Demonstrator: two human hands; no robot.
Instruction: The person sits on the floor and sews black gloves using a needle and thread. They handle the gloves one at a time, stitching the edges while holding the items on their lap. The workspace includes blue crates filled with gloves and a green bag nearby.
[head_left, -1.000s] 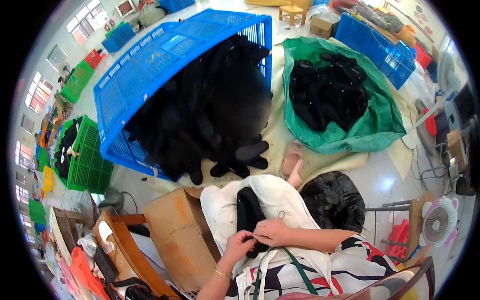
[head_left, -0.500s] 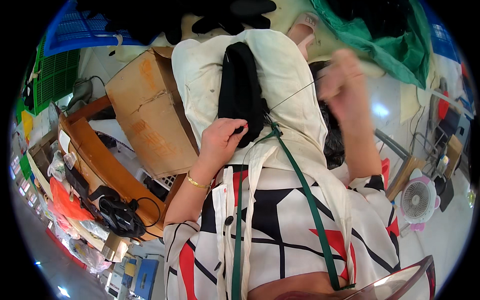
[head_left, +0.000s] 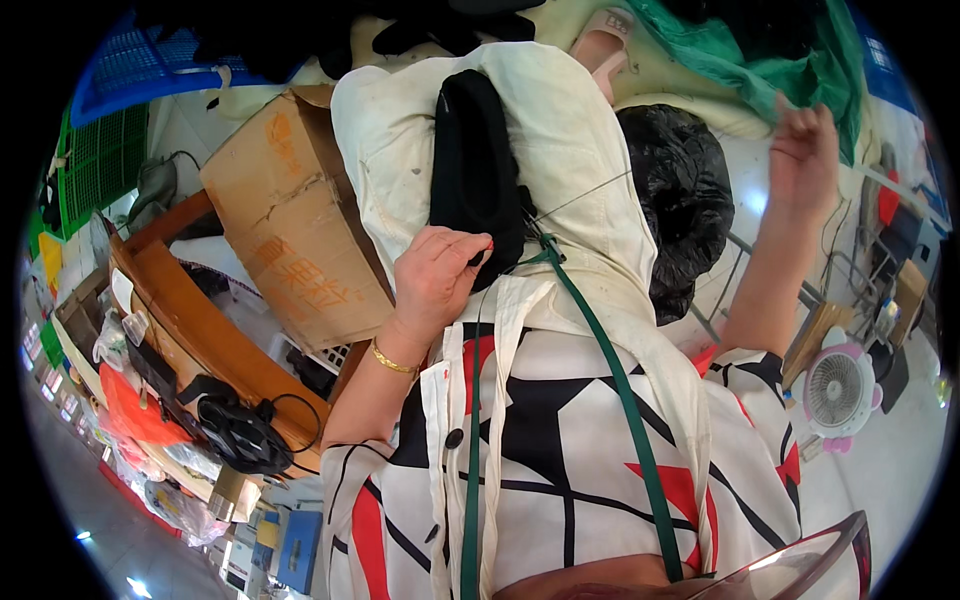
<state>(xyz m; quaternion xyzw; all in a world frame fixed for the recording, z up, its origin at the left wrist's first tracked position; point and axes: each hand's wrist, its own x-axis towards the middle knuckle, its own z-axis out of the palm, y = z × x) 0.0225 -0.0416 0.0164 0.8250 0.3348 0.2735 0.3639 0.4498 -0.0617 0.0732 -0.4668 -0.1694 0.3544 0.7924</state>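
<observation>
A black fabric shoe upper with a long oval opening lies lengthwise over my lap on a cream apron. My left hand is closed on its near end, thumb and forefinger pinching the edge. From the right side of the upper a dark thread runs taut, up and to the right. My right hand is raised far out to the right, fingers curled together in line with the thread. The thread's far end is lost against a black bag, and any needle is too small to see.
A cardboard box and brown wooden furniture stand at my left. On the right are the black plastic bag and a pink-white fan. Ahead lie a pink slipper and green sheeting. Green apron straps cross my front.
My right hand has swung outward to the right, away from the upper, uncovering the black bag. My left hand keeps its pinch on the upper.
</observation>
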